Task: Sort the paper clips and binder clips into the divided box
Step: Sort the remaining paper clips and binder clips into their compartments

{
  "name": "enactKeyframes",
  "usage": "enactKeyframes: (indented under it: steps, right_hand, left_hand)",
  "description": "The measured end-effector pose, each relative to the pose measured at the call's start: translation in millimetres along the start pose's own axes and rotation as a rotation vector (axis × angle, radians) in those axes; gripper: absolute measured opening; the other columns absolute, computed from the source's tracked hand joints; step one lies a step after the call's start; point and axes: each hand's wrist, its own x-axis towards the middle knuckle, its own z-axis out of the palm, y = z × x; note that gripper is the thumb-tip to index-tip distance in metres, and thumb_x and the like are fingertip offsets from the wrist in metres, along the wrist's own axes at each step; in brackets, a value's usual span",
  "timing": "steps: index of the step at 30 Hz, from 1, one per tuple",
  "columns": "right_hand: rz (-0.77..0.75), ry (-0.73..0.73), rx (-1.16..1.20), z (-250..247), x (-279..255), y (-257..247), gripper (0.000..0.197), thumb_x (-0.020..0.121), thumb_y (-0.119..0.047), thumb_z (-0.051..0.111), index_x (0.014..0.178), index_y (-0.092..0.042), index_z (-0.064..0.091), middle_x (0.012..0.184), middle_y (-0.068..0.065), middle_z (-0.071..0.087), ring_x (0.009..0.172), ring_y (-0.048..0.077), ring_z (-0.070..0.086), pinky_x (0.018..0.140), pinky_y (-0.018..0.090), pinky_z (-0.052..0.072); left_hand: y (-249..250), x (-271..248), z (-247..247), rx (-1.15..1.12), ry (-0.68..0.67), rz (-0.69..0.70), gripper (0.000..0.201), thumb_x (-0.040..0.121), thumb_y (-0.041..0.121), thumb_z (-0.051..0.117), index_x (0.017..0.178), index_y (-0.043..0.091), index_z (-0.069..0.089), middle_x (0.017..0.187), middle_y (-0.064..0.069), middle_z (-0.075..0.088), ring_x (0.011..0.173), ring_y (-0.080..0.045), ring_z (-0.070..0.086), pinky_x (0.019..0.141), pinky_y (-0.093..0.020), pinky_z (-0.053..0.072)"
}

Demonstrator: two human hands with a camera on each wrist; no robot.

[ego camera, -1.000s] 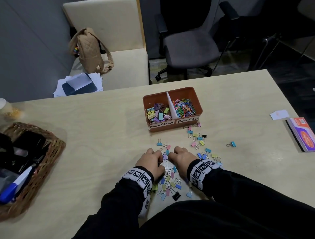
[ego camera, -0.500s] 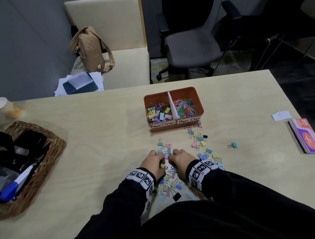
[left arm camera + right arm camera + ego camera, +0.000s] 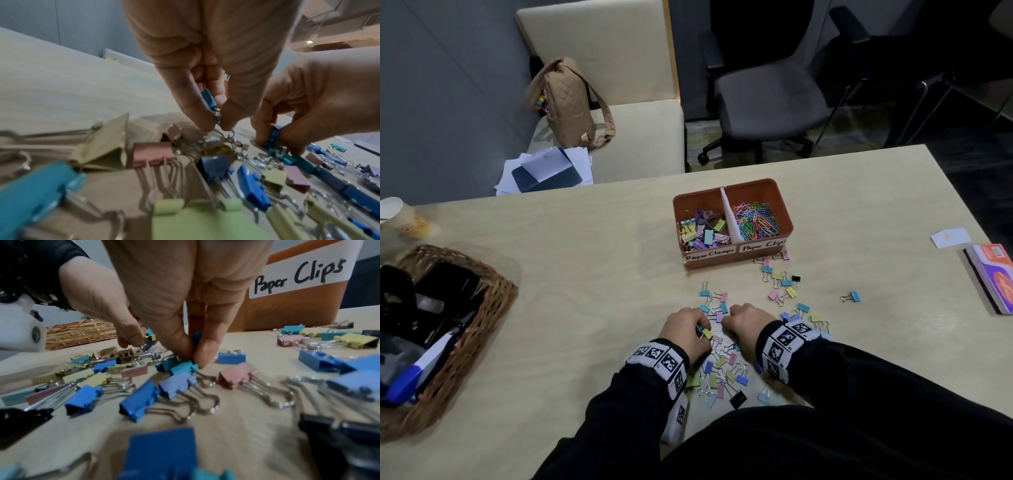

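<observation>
An orange divided box (image 3: 786, 209) stands mid-table, with binder clips (image 3: 702, 233) in its left compartment and coloured paper clips (image 3: 756, 221) in its right one. Loose binder clips (image 3: 722, 373) lie scattered in front of it and between my wrists. My left hand (image 3: 700, 330) pinches a few small clips, a teal one (image 3: 209, 99) showing between its fingertips. My right hand (image 3: 726, 323) is beside it and pinches blue clips (image 3: 196, 337) against the table among the pile.
A wicker basket (image 3: 493, 308) of dark items and a marker sits at the left edge, with a paper cup (image 3: 393, 212) behind it. At the right lie a colourful booklet (image 3: 993, 277) and a white slip (image 3: 950, 237). Chairs and a tan bag (image 3: 566, 102) stand beyond the table.
Both hands stay on the clip pile, drawn slightly toward me. The left hand now shows a teal and a yellow clip between its fingers.
</observation>
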Motion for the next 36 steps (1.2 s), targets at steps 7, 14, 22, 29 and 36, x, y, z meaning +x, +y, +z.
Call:
enactKeyframes:
  steps: [7,14,22,29,36]
  right_hand:
    - [0.09,0.016,0.135,-9,-2,3,0.024,0.078,0.005,0.054,0.084,-0.018,0.051,0.09,0.001,0.05,0.083,0.021,0.05,0.072,0.029,0.044]
    - [0.22,0.351,0.651,-63,0,6,0.022,0.084,0.003,0.061,0.078,-0.018,0.064,0.08,-0.007,0.062,0.074,0.013,0.061,0.06,0.015,0.046]
    - [0.232,0.643,0.767,-139,33,6,0.019,0.082,-0.001,0.066,0.079,-0.02,0.069,0.078,-0.006,0.064,0.082,0.019,0.066,0.077,0.032,0.056]
    - [0.219,0.604,0.672,-126,29,11,0.031,0.083,0.003,0.058,0.094,-0.023,0.069,0.09,-0.008,0.063,0.08,0.01,0.059,0.071,0.021,0.05]
    - [0.074,0.284,0.312,-64,10,7,0.011,0.09,-0.012,0.059,0.094,-0.02,0.064,0.098,-0.004,0.063,0.089,0.014,0.059,0.083,0.024,0.05]
  left_hand:
    - [5,-2,-8,-0.041,0.032,0.021,0.021,0.074,0.009,0.07,0.092,0.019,0.067,0.102,0.002,0.062,0.081,-0.012,0.054,0.072,-0.017,0.04]
    - [27,4,-50,-0.274,0.154,0.013,0.022,0.079,0.008,0.072,0.091,0.024,0.063,0.094,0.007,0.063,0.079,-0.006,0.06,0.065,-0.014,0.048]
    - [56,57,-106,-0.471,0.433,0.0,0.017,0.076,0.013,0.076,0.089,0.02,0.068,0.085,0.004,0.069,0.07,-0.008,0.063,0.069,-0.02,0.052]
    - [44,61,-99,-0.424,0.368,0.047,0.026,0.08,0.012,0.073,0.103,0.026,0.068,0.093,0.004,0.067,0.079,-0.012,0.063,0.077,-0.025,0.053]
    - [18,31,-62,-0.2,0.156,0.029,0.011,0.087,0.014,0.067,0.092,0.023,0.067,0.091,0.008,0.068,0.082,-0.005,0.063,0.083,-0.026,0.054]
